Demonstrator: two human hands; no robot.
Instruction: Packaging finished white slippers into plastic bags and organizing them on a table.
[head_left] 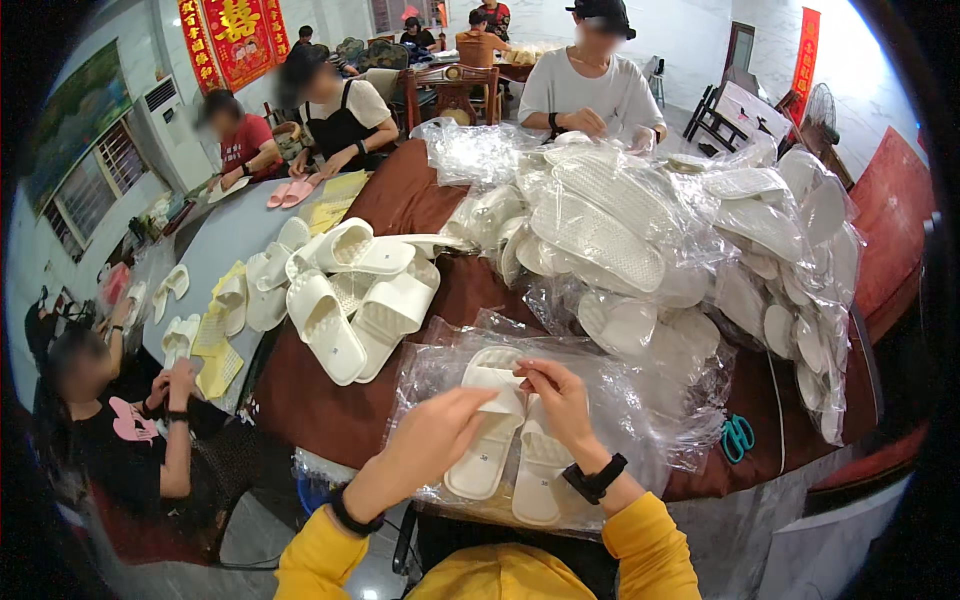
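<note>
Bagged slipper pile [640, 230] crowds bench [320, 400] far edge; left grip [435, 435] and right grip [560, 395] pinch-closed on white slipper pair [510, 440] in clear bag [620, 420] at near edge.

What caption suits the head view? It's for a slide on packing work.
Both hands, left hand and right hand, on a pair of white slippers over clear plastic bags.
</note>
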